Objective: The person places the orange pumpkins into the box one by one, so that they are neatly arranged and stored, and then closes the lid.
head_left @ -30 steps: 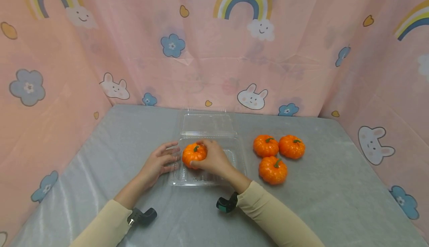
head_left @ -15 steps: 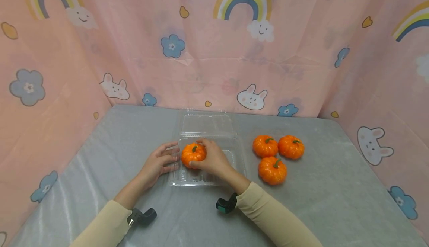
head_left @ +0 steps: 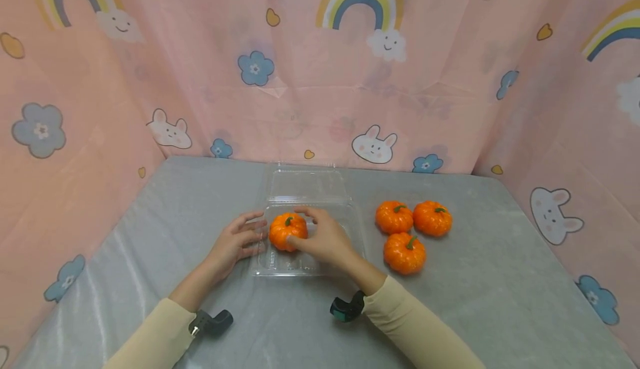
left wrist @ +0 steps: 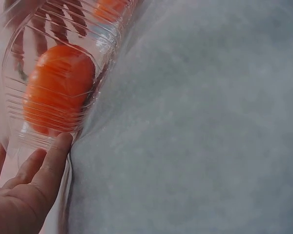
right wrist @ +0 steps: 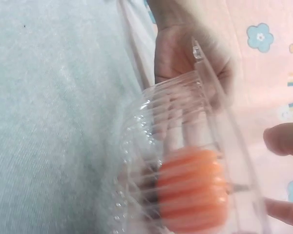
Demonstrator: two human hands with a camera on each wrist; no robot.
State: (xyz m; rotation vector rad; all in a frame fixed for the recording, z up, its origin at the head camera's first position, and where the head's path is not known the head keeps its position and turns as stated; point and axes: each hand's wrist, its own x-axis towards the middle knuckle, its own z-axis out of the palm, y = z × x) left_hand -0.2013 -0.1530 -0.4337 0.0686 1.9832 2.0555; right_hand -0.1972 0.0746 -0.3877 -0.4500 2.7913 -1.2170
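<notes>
A: Moved since half a second ago: one right hand [head_left: 327, 239], drawn slightly rightward off one orange pumpkin [head_left: 288, 233].
B: State of that hand?
A: Released; thumb and fingers spread apart, grasping nothing. The thumb overlaps the pumpkin's edge in the head view; whether it touches, I cannot tell.
B: Left hand?
A: One left hand [head_left: 235, 244], unmoved, relaxed, fingers extended, fingertips at the left wall of the container; holding nothing.
B: Location of the pumpkin?
A: Inside the clear plastic container [head_left: 310, 264], quantity one, on its left side, green stem upward.
B: Lid?
A: One clear lid [head_left: 309, 185], folded back on the far side.
B: Further pumpkins?
A: Three, orange, green-stemmed, right of the container: a back-left pumpkin [head_left: 394, 217], a back-right pumpkin [head_left: 433, 218], a front pumpkin [head_left: 405, 253]. Total with the contained one: four.
B: Remaining items?
A: Two cream sleeves, left sleeve [head_left: 155, 333] and right sleeve [head_left: 420, 324]; one grey tablecloth [head_left: 480, 280]; one pink curtain [head_left: 200, 52], printed with three visible rainbows, one cut by the right edge.
</notes>
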